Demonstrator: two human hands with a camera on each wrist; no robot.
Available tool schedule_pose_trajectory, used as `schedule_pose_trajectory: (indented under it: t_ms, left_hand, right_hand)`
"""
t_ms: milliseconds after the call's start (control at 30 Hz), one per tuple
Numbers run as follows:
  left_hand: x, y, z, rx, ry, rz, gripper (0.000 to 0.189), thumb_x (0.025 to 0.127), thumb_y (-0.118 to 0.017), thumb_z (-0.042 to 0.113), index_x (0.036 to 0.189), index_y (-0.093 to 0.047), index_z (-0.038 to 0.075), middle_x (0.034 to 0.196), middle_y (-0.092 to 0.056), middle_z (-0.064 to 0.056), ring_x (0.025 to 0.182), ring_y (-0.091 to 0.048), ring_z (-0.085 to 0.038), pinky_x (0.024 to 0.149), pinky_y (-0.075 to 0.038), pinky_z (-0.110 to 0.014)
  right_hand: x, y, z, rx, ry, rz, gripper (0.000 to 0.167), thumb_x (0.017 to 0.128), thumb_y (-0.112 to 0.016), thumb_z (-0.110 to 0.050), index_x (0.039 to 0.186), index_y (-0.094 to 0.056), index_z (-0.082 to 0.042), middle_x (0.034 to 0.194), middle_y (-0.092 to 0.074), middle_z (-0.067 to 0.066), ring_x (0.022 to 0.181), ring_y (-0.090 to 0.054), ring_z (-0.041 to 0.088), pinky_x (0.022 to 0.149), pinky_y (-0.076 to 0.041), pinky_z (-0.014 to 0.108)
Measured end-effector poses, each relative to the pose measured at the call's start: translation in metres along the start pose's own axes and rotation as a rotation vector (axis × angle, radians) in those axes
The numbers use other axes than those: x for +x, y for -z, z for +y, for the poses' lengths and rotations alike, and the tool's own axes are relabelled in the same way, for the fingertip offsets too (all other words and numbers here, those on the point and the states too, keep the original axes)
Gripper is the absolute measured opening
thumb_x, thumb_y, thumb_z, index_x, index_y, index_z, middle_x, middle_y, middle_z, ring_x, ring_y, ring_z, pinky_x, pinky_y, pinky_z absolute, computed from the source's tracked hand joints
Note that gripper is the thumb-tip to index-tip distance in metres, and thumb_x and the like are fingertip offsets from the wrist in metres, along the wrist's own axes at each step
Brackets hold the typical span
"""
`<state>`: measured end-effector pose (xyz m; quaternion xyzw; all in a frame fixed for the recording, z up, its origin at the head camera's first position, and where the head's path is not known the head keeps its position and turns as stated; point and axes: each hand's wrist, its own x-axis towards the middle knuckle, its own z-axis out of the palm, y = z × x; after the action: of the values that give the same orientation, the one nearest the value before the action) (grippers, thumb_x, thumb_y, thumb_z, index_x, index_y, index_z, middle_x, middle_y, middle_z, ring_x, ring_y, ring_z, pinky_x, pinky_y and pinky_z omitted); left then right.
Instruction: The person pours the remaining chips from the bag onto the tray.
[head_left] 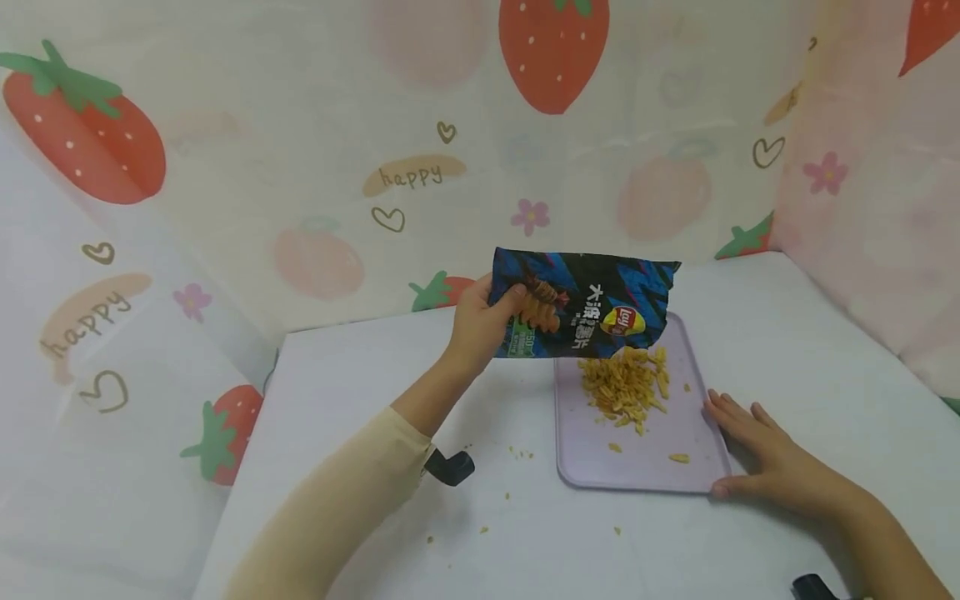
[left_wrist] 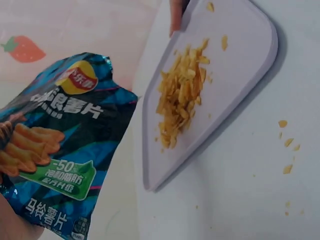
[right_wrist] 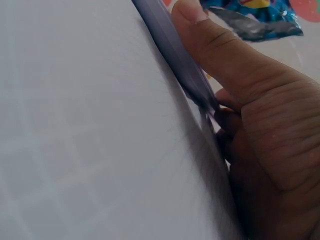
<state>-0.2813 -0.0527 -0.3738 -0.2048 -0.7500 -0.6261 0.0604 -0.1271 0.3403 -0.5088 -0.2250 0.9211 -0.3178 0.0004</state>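
Observation:
My left hand [head_left: 480,321] grips a blue and black potato chip bag [head_left: 577,304] by one end, the thumb across its printed front. The bag is raised and lies sideways, its torn end over the far part of a pale purple tray [head_left: 600,462]. On that tray sits a heap of broken potato chips [head_left: 626,387], with a few loose pieces nearer the front. At the tray's near right corner, my right hand [head_left: 772,462] rests with its fingertips on the right rim and its thumb [right_wrist: 215,42] against the edge.
Small chip crumbs [head_left: 483,530] are scattered over the white table [head_left: 360,400] left of the tray and in front of it. Strawberry-printed curtains [head_left: 442,117] close off the back and sides. A black strap end [head_left: 450,467] sticks out by the left forearm.

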Motion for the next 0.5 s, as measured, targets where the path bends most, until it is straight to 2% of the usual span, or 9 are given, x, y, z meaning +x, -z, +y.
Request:
schedule_pose_trajectory:
  t_ms: [133, 233, 333, 500]
  left_hand:
    - [0.0003, 0.0012, 0.0033, 0.016, -0.009, -0.018, 0.023, 0.104, -0.061, 0.024, 0.116, -0.071, 0.006, 0.109, -0.074, -0.009, 0.095, -0.071, -0.019, 0.084, -0.060, -0.035]
    - [0.0009, 0.0006, 0.0079, 0.027, -0.037, -0.034, 0.022, 0.104, -0.061, 0.021, 0.115, -0.071, 0.006, 0.106, -0.074, -0.010, 0.092, -0.069, -0.019, 0.082, -0.060, -0.035]
    - [0.0019, -0.0003, 0.0098, 0.059, -0.038, -0.054, 0.019, 0.103, -0.062, 0.021, 0.110, -0.072, 0.006, 0.100, -0.072, -0.008, 0.089, -0.065, -0.016, 0.080, -0.058, -0.032]
    - [0.0023, 0.0017, 0.0086, 0.071, -0.008, -0.060, 0.019, 0.103, -0.063, 0.022, 0.108, -0.073, 0.006, 0.096, -0.070, -0.006, 0.087, -0.061, -0.015, 0.077, -0.055, -0.031]
  right_hand:
    - [-0.0007, 0.0005, -0.0002, 0.003, -0.019, -0.011, 0.108, 0.077, -0.086, -0.049, 0.161, -0.031, -0.010, 0.170, -0.021, 0.016, 0.148, 0.006, -0.017, 0.114, 0.014, 0.007]
    - [-0.0015, 0.0015, -0.0004, -0.019, 0.003, 0.000, 0.108, 0.076, -0.086, -0.050, 0.160, -0.032, -0.008, 0.169, -0.023, 0.017, 0.148, 0.006, -0.017, 0.115, 0.014, 0.008]
    - [-0.0008, 0.0036, -0.0007, -0.023, 0.024, 0.016, 0.107, 0.076, -0.087, -0.047, 0.160, -0.033, -0.007, 0.168, -0.023, 0.017, 0.149, 0.004, -0.015, 0.116, 0.013, 0.009]
    - [0.0014, 0.0036, -0.0007, -0.002, -0.005, -0.003, 0.108, 0.077, -0.086, -0.048, 0.160, -0.031, -0.008, 0.169, -0.021, 0.018, 0.148, 0.006, -0.017, 0.115, 0.014, 0.007]
